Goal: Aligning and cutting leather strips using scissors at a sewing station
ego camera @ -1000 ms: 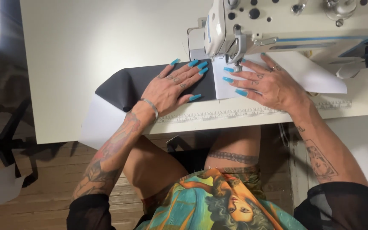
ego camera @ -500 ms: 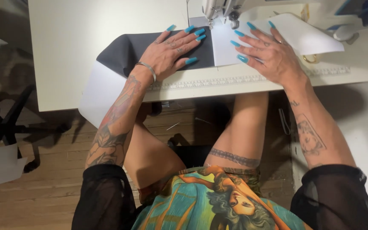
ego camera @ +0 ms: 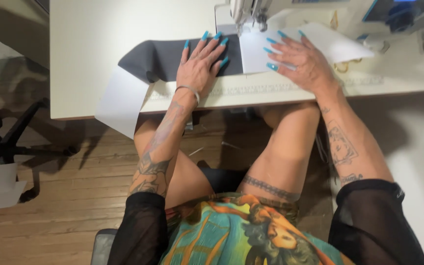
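While the white table [ego camera: 123,29] carries the sewing machine [ego camera: 251,12], the dark cloth [ego camera: 158,59] and white cloth [ego camera: 256,54] lie at its needle. The left hand [ego camera: 199,66] and right hand [ego camera: 303,59] press flat, fingers spread, gripping nothing. Fingertips near the needle risk injury; the overhanging white end may drag the seam askew.

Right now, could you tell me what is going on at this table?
A seated person is working fabric at a sewing machine on a white table. The left hand lies flat on the dark grey fabric, and the right hand lies flat on the white fabric beside it, just in front of the machine's head. White fabric hangs over the table's near edge.
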